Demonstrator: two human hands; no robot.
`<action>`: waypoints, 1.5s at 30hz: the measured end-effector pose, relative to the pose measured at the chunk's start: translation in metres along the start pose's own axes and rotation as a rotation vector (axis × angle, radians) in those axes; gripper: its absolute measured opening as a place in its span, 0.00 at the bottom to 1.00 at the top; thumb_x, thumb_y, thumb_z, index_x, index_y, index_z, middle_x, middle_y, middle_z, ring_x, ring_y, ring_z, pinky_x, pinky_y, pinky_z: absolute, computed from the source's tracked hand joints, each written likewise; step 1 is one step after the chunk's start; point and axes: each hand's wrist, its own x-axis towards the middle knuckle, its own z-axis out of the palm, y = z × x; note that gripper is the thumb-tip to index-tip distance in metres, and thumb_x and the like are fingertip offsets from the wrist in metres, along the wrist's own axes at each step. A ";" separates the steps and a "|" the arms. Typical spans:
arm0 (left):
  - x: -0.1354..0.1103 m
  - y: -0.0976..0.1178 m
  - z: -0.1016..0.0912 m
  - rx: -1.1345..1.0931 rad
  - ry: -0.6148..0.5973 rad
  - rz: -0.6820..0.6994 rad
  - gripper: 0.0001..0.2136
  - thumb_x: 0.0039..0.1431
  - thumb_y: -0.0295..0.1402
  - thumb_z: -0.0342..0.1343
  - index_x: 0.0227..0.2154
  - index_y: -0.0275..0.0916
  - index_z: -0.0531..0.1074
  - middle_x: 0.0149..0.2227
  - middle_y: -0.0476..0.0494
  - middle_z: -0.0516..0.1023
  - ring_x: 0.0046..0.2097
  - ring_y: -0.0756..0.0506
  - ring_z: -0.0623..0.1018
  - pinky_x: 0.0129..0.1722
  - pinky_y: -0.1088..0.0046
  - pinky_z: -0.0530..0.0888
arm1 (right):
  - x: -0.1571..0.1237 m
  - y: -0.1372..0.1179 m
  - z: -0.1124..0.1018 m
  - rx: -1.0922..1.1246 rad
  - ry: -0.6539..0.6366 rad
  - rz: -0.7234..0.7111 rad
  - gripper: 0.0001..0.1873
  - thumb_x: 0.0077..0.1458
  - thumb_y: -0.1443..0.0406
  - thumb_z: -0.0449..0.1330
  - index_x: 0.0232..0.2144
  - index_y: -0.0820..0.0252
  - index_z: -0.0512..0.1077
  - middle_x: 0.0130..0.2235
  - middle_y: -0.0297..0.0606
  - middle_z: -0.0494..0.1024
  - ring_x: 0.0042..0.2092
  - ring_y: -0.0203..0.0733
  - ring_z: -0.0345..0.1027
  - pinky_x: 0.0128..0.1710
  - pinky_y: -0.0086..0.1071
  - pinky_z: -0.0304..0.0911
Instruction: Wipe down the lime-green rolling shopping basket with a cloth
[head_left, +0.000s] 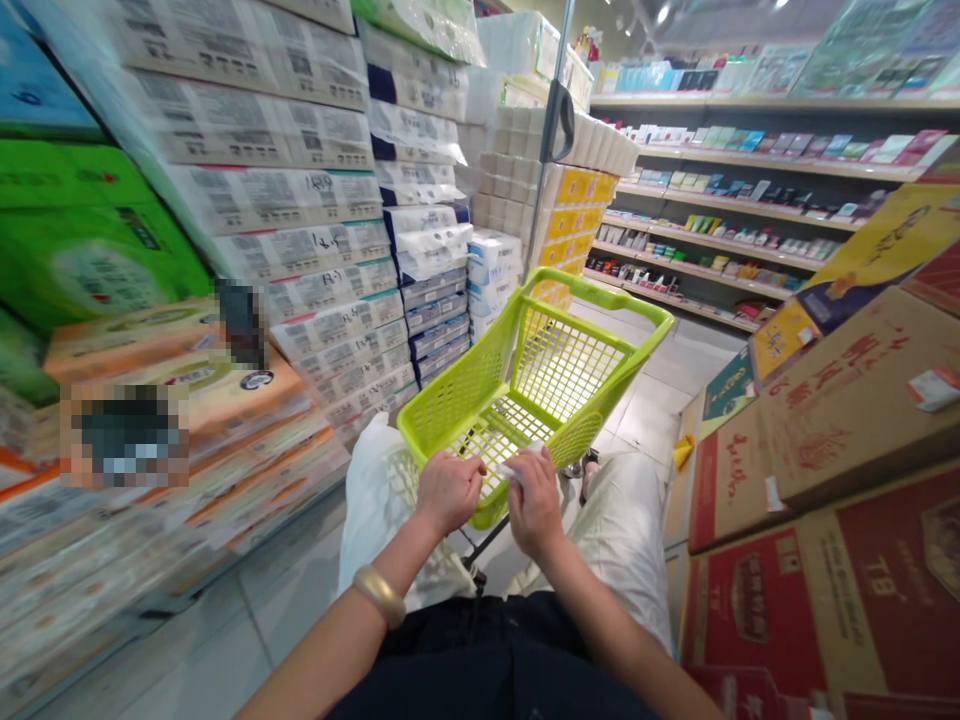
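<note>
A lime-green plastic shopping basket (457, 400) with lattice walls stands between my knees, its loop handle pointing away from me. Over its near rim, my left hand (450, 492) is closed in a fist; what its fingers hold, if anything, is hidden. My right hand (535, 505) is beside it at the same rim, fingers curled round a small crumpled white piece (513, 468) that looks like tissue or paper. A gap separates the two hands. Through the lattice, the basket floor shows pale light and no goods.
Stacked packs of tissue paper (292, 200) rise at the left, with orange packs (247, 420) lower down. Cardboard cartons (840, 430) line the right side. Behind the basket are a thin grey pole (541, 200), yellow-and-white packs (577, 200) and shelves of small boxes (750, 150).
</note>
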 end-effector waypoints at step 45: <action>-0.001 0.002 0.000 0.004 0.009 0.018 0.15 0.57 0.29 0.42 0.29 0.42 0.76 0.24 0.45 0.78 0.30 0.45 0.75 0.37 0.66 0.64 | 0.019 0.027 -0.019 -0.080 -0.070 -0.074 0.14 0.54 0.72 0.50 0.42 0.56 0.68 0.39 0.38 0.75 0.46 0.43 0.67 0.61 0.48 0.49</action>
